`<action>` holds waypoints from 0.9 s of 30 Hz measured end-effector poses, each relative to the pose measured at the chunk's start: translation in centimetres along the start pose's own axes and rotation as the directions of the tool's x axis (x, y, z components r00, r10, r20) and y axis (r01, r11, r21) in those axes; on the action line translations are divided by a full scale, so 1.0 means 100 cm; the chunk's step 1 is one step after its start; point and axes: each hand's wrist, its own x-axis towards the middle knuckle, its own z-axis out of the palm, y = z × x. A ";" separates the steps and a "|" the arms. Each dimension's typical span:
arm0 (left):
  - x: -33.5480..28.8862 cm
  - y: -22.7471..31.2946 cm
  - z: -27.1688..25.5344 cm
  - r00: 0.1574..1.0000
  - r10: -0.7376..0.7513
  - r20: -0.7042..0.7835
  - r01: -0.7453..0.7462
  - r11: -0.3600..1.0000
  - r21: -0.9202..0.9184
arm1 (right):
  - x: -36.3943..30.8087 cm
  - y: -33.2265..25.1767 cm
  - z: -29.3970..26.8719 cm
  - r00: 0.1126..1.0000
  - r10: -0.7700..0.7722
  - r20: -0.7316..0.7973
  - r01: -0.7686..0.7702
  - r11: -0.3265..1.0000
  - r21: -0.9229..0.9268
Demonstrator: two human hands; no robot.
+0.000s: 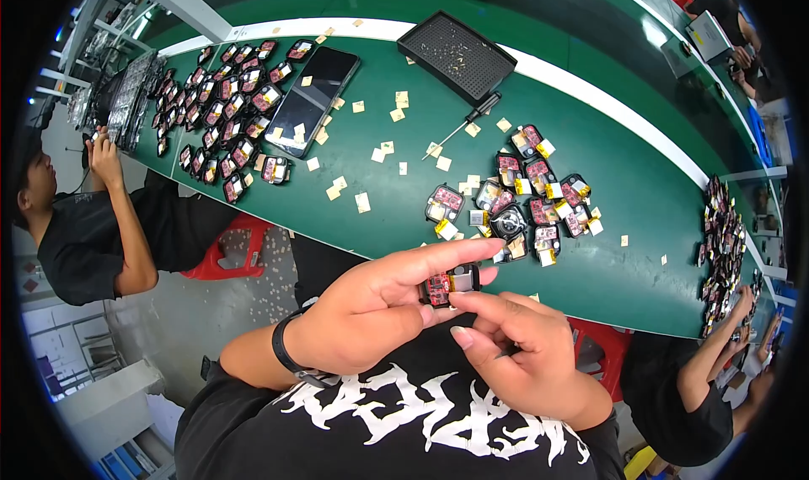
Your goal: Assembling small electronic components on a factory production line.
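Note:
Between the fingers and thumb of my left hand (371,307) rests a small black watch case (438,289), its inside facing up. A red circuit board and a silver battery show in it. My right hand (527,345) touches the case with its index fingertip, beside the battery. The right thumb stands apart from that finger, and the other fingers are curled; I see nothing held in them. Just beyond my hands lies a loose cluster of similar watch cases (539,176) with red boards and yellow-taped batteries. One round black part (508,221) sits among them.
A dark phone (313,101) lies left, beside many more watch cases (221,92). A screwdriver (465,124) points toward a black perforated tray (456,56). Small beige paper squares (362,202) are scattered over the green table (379,235). Co-workers sit at both sides.

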 end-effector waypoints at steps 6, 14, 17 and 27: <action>-0.002 0.005 -0.003 1.000 -0.022 0.021 0.023 0.998 -0.060 | 0.004 -0.014 -0.025 0.992 -0.080 -0.093 0.056 0.969 -0.242; -0.003 0.007 0.000 0.997 -0.070 0.028 0.071 0.995 -0.071 | 0.008 -0.009 -0.028 0.941 -0.319 0.115 0.314 0.694 -0.648; -0.003 0.007 0.000 0.997 -0.064 0.052 0.065 0.998 -0.020 | 0.009 -0.010 -0.025 0.936 -0.327 0.129 0.328 0.680 -0.655; -0.002 0.000 -0.006 0.991 -0.112 0.076 0.111 0.994 0.020 | 0.011 -0.010 -0.027 0.953 -0.254 0.166 0.303 0.772 -0.558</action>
